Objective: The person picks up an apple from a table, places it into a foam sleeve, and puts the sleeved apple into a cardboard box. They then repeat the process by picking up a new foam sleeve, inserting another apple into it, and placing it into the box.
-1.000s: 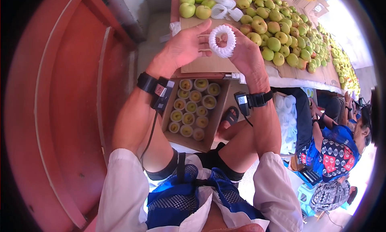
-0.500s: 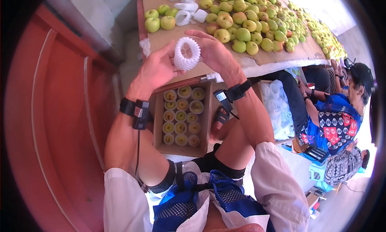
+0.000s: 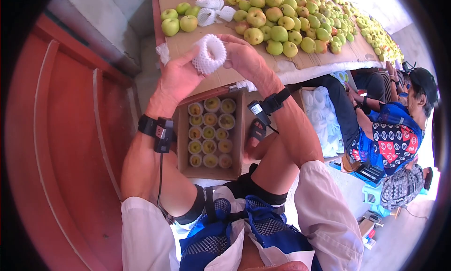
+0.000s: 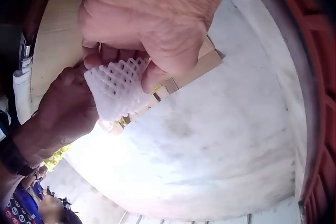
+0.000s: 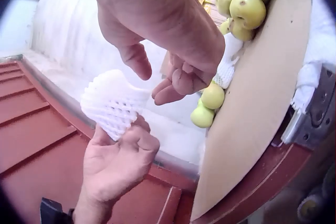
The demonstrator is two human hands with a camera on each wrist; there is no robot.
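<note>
A white foam net sleeve [image 3: 209, 54] is held up by the left hand [image 3: 181, 76], its round opening facing up and right in the head view. The left hand [image 4: 152, 29] has its thumb on one side of the sleeve [image 4: 118, 87] and fingers on the other. Close by on the right is the right hand [image 3: 244, 59]. In the right wrist view the thumb and fingers of the right hand [image 5: 163, 35] stand apart beside the sleeve [image 5: 113, 103], with a small gap between; nothing shows in its grasp.
Many apples [image 3: 278, 33] are heaped on the cardboard-covered table [image 3: 211, 83], with several green ones [image 3: 170, 27] and foam sleeves [image 3: 206, 16] at its left. Below stands a box [image 3: 211, 173] of sleeved apples. A box of foam sleeves [image 3: 322, 116] and a seated person [image 3: 394, 135] are at the right.
Both hands and the sleeve have shifted left in the head view as the view turned. The sleeve's opening has tilted toward the right hand, and the right fingers have come away from it.
</note>
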